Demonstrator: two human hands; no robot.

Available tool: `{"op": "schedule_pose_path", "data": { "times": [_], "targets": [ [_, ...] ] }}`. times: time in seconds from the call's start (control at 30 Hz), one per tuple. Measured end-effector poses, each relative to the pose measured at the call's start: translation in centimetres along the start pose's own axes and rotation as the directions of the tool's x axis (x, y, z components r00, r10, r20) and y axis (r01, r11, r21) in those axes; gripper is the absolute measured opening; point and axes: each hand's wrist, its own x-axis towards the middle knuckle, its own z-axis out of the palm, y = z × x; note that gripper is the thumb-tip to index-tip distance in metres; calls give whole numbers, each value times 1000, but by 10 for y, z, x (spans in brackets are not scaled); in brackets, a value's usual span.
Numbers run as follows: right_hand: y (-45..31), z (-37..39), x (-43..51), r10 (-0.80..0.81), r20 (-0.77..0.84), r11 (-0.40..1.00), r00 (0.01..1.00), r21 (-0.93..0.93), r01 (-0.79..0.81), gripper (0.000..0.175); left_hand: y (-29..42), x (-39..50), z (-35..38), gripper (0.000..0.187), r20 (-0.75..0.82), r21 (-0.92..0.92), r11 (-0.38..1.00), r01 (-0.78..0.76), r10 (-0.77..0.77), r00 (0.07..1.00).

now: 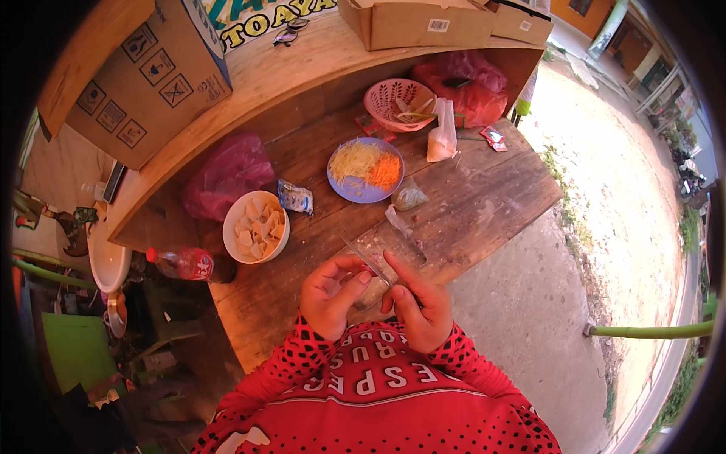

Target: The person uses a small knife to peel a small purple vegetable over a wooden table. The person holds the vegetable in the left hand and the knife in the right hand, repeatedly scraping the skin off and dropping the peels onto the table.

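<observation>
My right hand (420, 309) grips a thin-bladed knife (368, 260), its blade slanting up and left across the front of my left hand. My left hand (332, 295) pinches a small reddish piece (368, 270) between thumb and fingers, close to the blade. Most of that piece is hidden, and its kind is unclear. Beyond the hands, a blue-violet plate (354, 196) bears pale shreds (354, 163) and orange shreds (385, 172) that look like carrot. On the left stands a white bowl (228, 230) of pale cut pieces (260, 230).
A cola-type bottle (187, 264) lies near the table's left edge. Small plastic bags (409, 197) (442, 142), a blue-white packet (295, 197) and a pink basket (400, 105) sit on the wooden table (482, 193). Cardboard boxes (425, 25) rest on the shelf above.
</observation>
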Motion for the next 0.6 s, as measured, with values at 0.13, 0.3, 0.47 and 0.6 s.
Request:
{"op": "schedule_pose_path", "data": {
  "times": [0.13,0.3,0.47,0.6],
  "targets": [
    [9,-1,0,-85,39,988,996,-124,89,42,0,-2,-1,22,11,-5,1000,7,-7,1000],
    [12,-2,0,-126,21,977,992,-173,128,42,1,-1,1,26,4,57,998,-3,3,1000],
    [6,-7,-2,-31,67,1000,997,6,30,40,-6,-1,1,30,3,69,997,-37,37,999],
    [-1,-8,-1,26,76,999,997,36,-29,39,-4,-4,2,28,-4,87,996,-4,4,1000]
  ]
}}
